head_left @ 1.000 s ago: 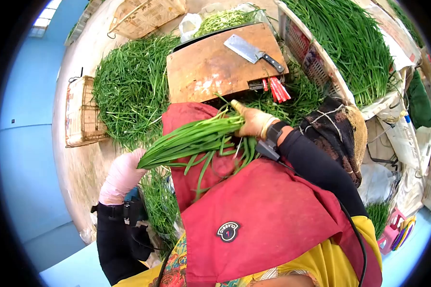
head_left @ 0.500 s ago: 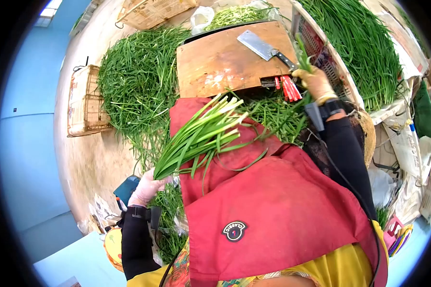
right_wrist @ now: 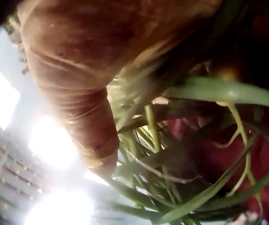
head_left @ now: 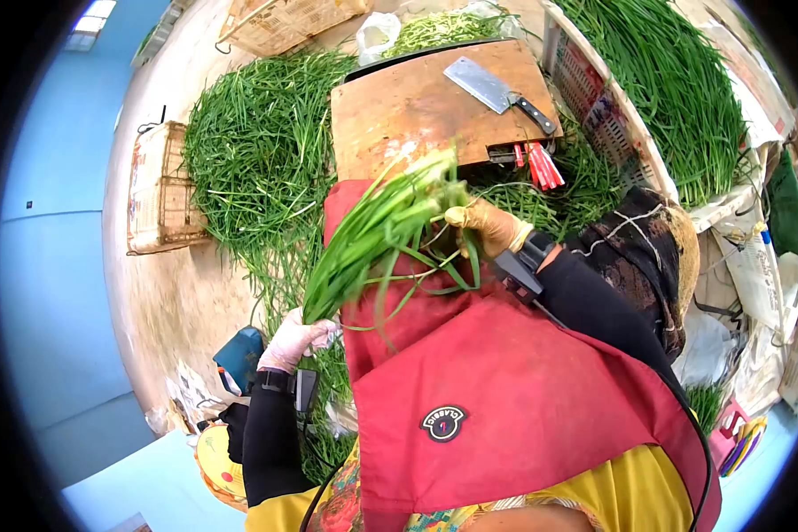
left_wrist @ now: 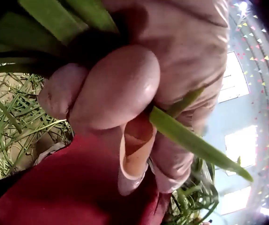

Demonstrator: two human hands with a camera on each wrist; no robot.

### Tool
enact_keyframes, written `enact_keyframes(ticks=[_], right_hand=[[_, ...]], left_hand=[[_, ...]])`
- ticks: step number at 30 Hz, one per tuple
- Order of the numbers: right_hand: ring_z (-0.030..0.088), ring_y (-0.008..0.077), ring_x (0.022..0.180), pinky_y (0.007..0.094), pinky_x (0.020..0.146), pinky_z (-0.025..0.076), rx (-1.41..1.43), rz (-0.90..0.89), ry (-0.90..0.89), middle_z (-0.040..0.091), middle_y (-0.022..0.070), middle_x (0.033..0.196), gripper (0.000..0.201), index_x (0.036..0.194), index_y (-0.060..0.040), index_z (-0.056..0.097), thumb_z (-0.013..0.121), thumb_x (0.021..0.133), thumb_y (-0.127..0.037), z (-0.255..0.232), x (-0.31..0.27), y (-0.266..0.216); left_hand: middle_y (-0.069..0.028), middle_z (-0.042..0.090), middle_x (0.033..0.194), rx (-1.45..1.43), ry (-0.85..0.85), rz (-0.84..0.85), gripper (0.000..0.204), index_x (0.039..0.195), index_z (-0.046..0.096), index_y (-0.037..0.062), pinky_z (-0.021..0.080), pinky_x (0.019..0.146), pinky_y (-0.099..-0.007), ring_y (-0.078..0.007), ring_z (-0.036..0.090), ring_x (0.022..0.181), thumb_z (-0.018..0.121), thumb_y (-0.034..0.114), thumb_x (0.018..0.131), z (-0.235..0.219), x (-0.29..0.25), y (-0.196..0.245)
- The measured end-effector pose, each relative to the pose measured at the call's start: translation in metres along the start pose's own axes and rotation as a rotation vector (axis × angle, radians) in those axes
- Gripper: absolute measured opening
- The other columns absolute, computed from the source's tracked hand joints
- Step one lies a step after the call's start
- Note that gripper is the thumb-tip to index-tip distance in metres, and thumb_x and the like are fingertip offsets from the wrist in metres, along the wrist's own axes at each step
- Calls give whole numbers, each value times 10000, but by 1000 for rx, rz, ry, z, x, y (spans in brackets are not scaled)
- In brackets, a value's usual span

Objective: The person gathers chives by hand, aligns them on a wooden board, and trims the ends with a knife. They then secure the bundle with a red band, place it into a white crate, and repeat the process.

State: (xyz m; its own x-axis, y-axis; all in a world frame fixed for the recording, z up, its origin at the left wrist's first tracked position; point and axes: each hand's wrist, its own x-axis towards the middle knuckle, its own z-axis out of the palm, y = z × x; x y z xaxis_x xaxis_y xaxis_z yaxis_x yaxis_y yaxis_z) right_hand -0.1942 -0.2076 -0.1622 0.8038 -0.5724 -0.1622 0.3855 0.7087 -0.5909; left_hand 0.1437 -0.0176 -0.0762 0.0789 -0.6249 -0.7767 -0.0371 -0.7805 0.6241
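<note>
My left hand (head_left: 294,341), in a thin pale pink glove, grips a bunch of garlic chives (head_left: 363,230) near its leaf end. The pale stalk ends point up and right, blurred, above the red apron (head_left: 496,381). In the left wrist view, a leaf (left_wrist: 200,147) sticks out past the curled fingers (left_wrist: 120,89). At the stalk ends is my right hand (head_left: 495,226), in a yellowish glove, its thumb and fingers curled around loose strands. Green leaves (right_wrist: 200,201) and thin stems hang past the right thumb (right_wrist: 90,126) in the right wrist view.
A cleaver (head_left: 488,89) lies on the wooden board (head_left: 399,115) ahead. Chives are heaped on the floor (head_left: 257,151) to the left. A crate (head_left: 607,106) stands on the right beside a large pile of long chives (head_left: 656,80). A wicker-coloured basket (head_left: 160,191) stands far left.
My right hand swung out right toward the crate with a small tuft, then came back to the bunch's stalk ends without that tuft showing. The left hand kept its grip, moving slightly right and down.
</note>
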Motion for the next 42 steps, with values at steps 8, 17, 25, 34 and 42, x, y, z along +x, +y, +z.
enact_keyframes(ticks=[8,17,25,34,42], right_hand=[[391,43,476,191,432,291,-57,-68,100,527,-34,640,389,1175,73,604,582,905,-206,1,-20,-42],[522,81,530,178,465,433,-100,-335,246,627,44,780,326,1090,41,605,643,859,-185,-18,-76,-119],[642,117,626,196,424,423,-151,18,274,652,28,1046,402,1168,-76,563,695,874,-317,27,-11,-6],[623,132,670,209,524,457,-242,-69,509,676,74,855,241,1018,4,638,630,779,-20,11,4,1],[528,59,546,163,474,400,8,-448,506,643,23,747,259,979,33,680,550,765,-36,-66,-77,-109]], left_hand=[[60,546,647,85,55,43,302,967,660,68,303,428,-201,-28,437,505,684,357,882,6,0,8],[66,531,658,93,36,-21,181,865,659,95,316,437,-197,-26,441,515,664,274,895,16,-2,18],[70,452,595,221,14,64,255,957,611,91,263,399,-219,-40,383,472,645,342,923,17,-1,12],[27,598,701,138,111,77,217,943,674,54,382,491,-219,-49,468,537,738,248,868,23,-5,10],[64,484,619,56,60,102,272,905,616,83,256,419,-221,-44,380,470,732,325,863,3,5,-9]])
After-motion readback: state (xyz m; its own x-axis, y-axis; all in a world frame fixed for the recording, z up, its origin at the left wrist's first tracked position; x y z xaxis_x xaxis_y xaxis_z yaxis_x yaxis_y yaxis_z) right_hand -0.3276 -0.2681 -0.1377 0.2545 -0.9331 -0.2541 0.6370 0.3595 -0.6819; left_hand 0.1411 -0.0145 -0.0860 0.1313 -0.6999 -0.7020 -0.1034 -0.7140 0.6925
